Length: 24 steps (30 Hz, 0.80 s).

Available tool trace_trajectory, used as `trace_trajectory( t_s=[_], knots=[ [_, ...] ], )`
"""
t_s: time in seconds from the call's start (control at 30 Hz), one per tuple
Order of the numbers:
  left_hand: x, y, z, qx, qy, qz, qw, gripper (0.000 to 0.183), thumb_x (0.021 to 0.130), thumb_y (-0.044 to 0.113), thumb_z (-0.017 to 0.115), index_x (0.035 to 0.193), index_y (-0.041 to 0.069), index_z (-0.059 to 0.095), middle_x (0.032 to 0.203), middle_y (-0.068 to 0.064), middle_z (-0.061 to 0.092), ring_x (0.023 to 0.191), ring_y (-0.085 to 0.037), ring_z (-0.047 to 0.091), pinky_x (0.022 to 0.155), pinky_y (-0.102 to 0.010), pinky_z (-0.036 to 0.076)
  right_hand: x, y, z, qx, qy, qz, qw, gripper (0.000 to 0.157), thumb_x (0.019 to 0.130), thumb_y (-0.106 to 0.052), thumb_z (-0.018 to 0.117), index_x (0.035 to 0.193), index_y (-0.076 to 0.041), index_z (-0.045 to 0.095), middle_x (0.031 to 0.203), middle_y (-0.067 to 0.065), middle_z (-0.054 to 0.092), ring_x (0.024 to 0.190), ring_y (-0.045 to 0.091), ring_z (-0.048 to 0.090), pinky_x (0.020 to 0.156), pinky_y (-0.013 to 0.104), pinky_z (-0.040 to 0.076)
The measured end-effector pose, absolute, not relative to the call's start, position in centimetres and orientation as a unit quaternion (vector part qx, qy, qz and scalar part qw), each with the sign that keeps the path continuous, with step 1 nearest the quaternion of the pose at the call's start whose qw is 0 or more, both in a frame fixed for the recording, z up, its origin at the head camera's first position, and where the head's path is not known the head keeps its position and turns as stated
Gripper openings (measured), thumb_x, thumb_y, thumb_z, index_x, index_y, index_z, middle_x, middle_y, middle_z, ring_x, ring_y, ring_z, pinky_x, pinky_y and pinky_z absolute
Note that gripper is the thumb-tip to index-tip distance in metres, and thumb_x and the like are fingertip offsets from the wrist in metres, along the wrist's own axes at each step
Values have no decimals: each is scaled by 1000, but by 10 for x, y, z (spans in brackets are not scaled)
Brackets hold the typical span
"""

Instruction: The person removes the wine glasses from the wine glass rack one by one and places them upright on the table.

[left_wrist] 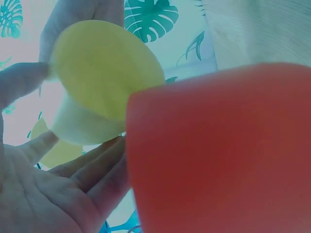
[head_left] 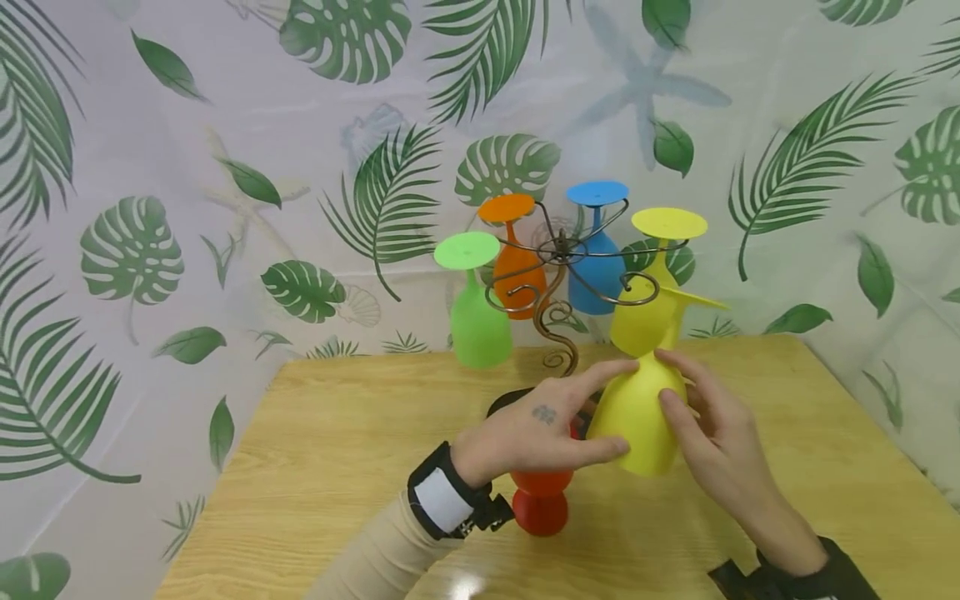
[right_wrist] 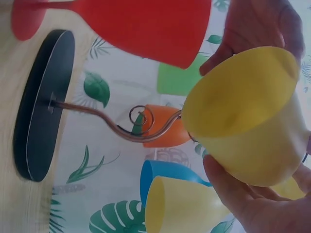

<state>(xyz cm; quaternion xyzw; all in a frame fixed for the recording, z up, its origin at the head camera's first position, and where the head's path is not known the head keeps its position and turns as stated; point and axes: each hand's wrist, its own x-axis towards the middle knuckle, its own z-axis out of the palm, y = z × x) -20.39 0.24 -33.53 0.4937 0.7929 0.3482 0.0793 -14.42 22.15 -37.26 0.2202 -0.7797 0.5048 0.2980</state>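
A yellow plastic goblet (head_left: 645, 417) is upside down in the air, its foot tilted up and to the right. From its left side my left hand (head_left: 543, 429) holds the bowl between thumb and fingers. My right hand (head_left: 723, 442) grips the other side, its fingertips near where bowl meets stem. The goblet's open mouth (right_wrist: 243, 97) faces the right wrist camera. Just behind it is a metal goblet rack (head_left: 562, 250) with curled arms. Another yellow goblet (head_left: 670, 222) hangs by its foot from the rack's right side, partly covered by the held one.
Green (head_left: 480, 329), orange (head_left: 517, 271) and blue (head_left: 592, 271) goblets also hang inverted from the rack. A red goblet (head_left: 542, 510) stands upright on the wooden table (head_left: 337, 467), below my left wrist. The rack's dark oval base (right_wrist: 43, 107) rests on the tabletop. A leaf-patterned cloth (head_left: 225, 125) hangs behind.
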Motion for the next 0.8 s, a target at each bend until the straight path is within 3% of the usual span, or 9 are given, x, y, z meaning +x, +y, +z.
trace_trajectory(
  t_s=[0.1, 0.3, 0.47, 0.63, 0.8],
  knots=[
    [-200, 4, -338, 491, 784, 368, 94, 73, 98, 32, 67, 157, 27, 25, 126, -4, 63, 87, 1, 66, 78, -15, 56, -138, 223, -372, 212, -785, 512, 278, 46, 101, 11, 48, 146, 1, 51, 137, -15, 57, 107, -5, 65, 72, 14, 57],
    [-194, 4, -340, 478, 778, 395, 100, 71, 97, 31, 69, 155, 30, 28, 118, -3, 63, 84, 3, 67, 76, -14, 56, -133, 221, -371, 203, -785, 518, 274, 45, 102, 9, 47, 145, 0, 53, 139, -13, 57, 113, -5, 63, 80, 12, 56],
    [-188, 2, -339, 465, 779, 409, 94, 71, 94, 32, 71, 153, 30, 32, 115, -3, 64, 80, 2, 68, 72, -15, 57, -131, 223, -374, 224, -768, 541, 259, 45, 105, 9, 34, 146, 2, 52, 145, -9, 55, 122, -1, 59, 90, 11, 52],
    [-184, -2, -340, 462, 785, 407, 67, 70, 93, 33, 71, 153, 29, 37, 114, -3, 67, 78, 2, 65, 69, -15, 57, -131, 231, -378, 279, -767, 522, 248, 59, 94, 24, 30, 148, 7, 47, 155, -5, 49, 135, 1, 51, 101, 11, 46],
    [-183, -5, -339, 462, 777, 423, 65, 68, 95, 32, 68, 155, 28, 38, 116, -4, 68, 85, 4, 67, 73, -15, 58, -134, 236, -379, 306, -793, 458, 261, 77, 80, 36, 48, 149, 4, 47, 155, -5, 48, 135, -2, 50, 97, 11, 48]
  ],
)
